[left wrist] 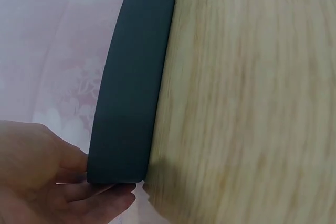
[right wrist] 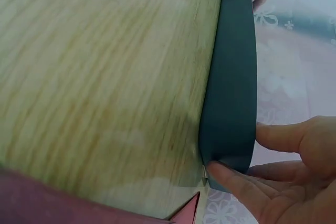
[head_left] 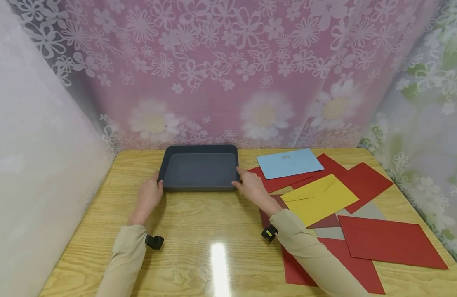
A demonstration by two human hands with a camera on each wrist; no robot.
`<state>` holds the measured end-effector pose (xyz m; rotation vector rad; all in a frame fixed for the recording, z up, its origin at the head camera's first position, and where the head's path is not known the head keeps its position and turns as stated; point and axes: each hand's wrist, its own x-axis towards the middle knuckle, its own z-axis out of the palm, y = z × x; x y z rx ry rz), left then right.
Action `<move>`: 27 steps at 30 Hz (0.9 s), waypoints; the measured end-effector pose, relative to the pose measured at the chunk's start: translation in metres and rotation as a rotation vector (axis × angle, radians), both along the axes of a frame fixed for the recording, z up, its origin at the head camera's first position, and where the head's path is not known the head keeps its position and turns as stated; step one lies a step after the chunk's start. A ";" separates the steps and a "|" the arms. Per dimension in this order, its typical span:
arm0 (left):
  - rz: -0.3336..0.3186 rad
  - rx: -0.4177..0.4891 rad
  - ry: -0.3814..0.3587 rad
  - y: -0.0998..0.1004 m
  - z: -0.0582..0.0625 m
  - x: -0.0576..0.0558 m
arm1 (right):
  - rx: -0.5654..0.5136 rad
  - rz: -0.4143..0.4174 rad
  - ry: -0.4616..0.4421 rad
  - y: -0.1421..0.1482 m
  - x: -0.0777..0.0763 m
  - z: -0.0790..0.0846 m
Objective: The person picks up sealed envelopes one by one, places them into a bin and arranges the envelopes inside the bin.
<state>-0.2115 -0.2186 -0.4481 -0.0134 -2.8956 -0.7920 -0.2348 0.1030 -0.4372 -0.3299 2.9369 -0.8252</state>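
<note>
A dark grey rectangular tray lies on the far part of the wooden table, its inside bare. My left hand holds its left end near the front corner, fingers along the side wall. At the opposite end, my right hand grips the front right corner with thumb and fingers. From the left wrist view, the tray's front wall hides part of the left thumb. In the right wrist view, the right fingers press against the corner of the tray.
Right of the tray lie overlapping envelopes: a light blue one, a yellow one and several red ones, one red envelope near the right edge. Grey pieces show between them. A pink floral curtain hangs behind the table.
</note>
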 end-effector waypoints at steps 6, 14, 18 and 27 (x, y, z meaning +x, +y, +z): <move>-0.025 0.004 0.017 0.000 -0.002 0.003 | 0.004 0.017 0.002 0.002 0.002 0.001; -0.044 0.003 -0.008 0.001 -0.002 0.012 | 0.024 0.038 -0.010 0.007 0.015 0.005; -0.059 -0.006 -0.011 0.002 -0.001 0.018 | 0.029 0.040 0.002 0.012 0.021 0.004; -0.077 0.014 0.003 0.005 -0.003 0.033 | 0.020 0.043 0.010 0.020 0.033 0.003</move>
